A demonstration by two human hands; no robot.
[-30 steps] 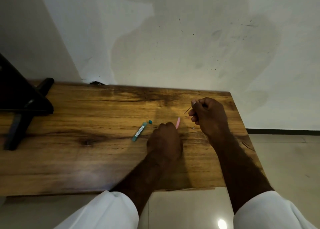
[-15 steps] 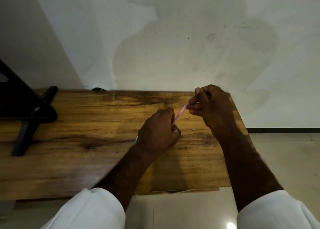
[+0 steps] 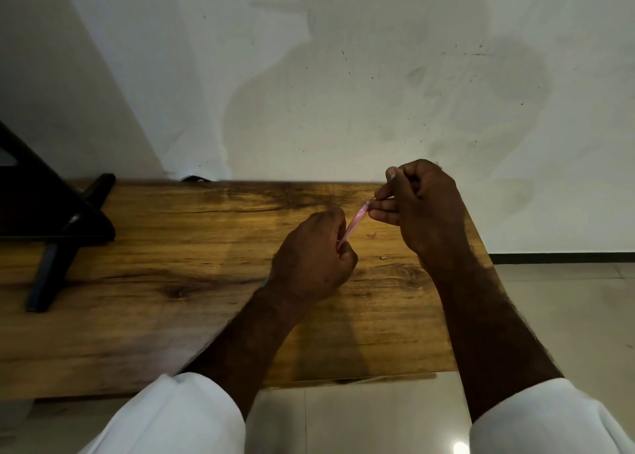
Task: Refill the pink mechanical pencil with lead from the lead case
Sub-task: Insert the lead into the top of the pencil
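Head view: L hand (image 3: pixel 311 257) has fingers curled round lower end of pink mech. pencil (image 3: pixel 355 221), held tilted above the wooden surface (image 3: pixel 171 281), w/ upper end pointing up-right at R hand (image 3: pixel 422 206). R thumb & forefinger pinch a thin lead (image 3: pixel 379 196) right at pencil's top end; other R fingers are curled just beside it.

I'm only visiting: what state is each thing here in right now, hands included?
Left hand: curled round the pink pencil, low on its barrel.
Right hand: pinching the lead.
Pink pencil: off the table, tilted, upper end toward the right hand.
Lead: thin stick, tip at the pencil's upper end.
Lead case: mostly hidden behind the left wrist.
Small pale bit: lying loose on the table.
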